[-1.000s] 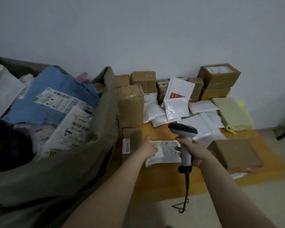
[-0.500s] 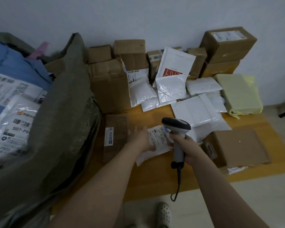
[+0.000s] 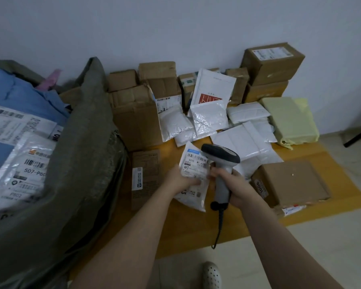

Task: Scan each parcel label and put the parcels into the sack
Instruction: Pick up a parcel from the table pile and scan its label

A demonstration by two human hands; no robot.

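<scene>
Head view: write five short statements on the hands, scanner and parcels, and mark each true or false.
1. The left hand holds a white parcel. True.
2. The right hand grips the scanner. True.
3. The sack is empty. False: labelled parcels lie in it.
4. The scanner is cordless. False: a cable hangs from its handle.
5. The yellow parcel lies beside the sack. False: it lies at the far right.

Dim flat light, soft blur, wide-angle edge distortion
</scene>
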